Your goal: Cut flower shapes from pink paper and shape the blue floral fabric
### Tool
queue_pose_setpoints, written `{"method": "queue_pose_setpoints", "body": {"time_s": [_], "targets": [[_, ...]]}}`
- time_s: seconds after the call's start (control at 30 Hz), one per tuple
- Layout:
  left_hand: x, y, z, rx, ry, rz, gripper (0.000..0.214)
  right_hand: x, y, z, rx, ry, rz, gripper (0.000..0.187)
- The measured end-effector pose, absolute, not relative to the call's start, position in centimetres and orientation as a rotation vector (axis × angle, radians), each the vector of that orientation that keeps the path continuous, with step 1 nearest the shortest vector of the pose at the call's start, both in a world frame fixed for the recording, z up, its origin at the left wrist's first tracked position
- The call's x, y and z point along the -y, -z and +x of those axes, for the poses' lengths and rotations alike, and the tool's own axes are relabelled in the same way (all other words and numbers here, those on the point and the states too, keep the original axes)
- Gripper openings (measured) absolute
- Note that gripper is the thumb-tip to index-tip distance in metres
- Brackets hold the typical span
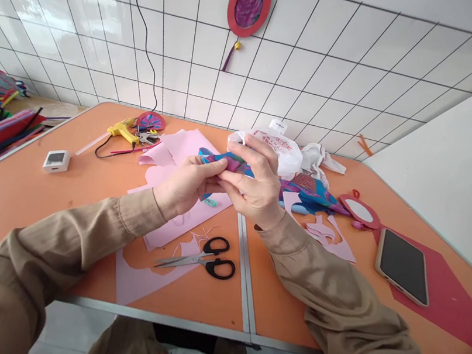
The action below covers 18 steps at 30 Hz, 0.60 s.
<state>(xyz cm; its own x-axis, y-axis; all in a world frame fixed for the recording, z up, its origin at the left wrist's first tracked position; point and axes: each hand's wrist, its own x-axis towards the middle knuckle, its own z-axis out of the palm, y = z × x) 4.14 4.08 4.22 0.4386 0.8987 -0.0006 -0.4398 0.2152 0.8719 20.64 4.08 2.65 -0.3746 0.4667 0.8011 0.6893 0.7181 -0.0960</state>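
My left hand (185,186) and my right hand (258,183) meet above the middle of the orange table. Between them they pinch a piece of blue and purple patterned fabric (233,163); fingers cover much of it. More of this patterned fabric (316,190) lies behind and right of my right hand. Pink sheets (182,148) spread out beneath and behind my left hand, with a small teal loop (211,202) on them. Nearer to me, black-handled scissors (206,255) rest partly open over a cut pink scrap (135,283).
A yellow glue gun (124,129) with its cord and a white device (56,161) are on the left. Pink offcuts (321,230), a red-rimmed oval (361,211) and a phone (404,266) on red sheet are right. Behind sits a white plastic bag (288,154).
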Motion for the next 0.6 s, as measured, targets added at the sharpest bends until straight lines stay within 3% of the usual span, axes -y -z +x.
{"method": "queue_pose_setpoints", "body": {"time_s": [0.3,0.4,0.5,0.6], "targets": [[-6.3,-5.1,2.3,-0.624,-1.162,1.177,0.017,-3.5,-3.5,20.6,1.873,-0.010,-0.728,0.016],[-6.8,-4.6,2.3,-0.661,-1.151,1.219,0.020,-3.5,-4.1,20.4,1.800,-0.382,-0.916,0.011],[-7.0,-4.0,2.6,-0.689,-1.154,1.252,0.021,-3.9,-4.3,20.6,1.677,-0.864,-1.037,0.026],[-7.1,-3.6,2.7,-0.675,-1.138,1.289,0.024,-4.3,-4.1,20.8,1.594,-1.004,-1.067,0.039]]}}
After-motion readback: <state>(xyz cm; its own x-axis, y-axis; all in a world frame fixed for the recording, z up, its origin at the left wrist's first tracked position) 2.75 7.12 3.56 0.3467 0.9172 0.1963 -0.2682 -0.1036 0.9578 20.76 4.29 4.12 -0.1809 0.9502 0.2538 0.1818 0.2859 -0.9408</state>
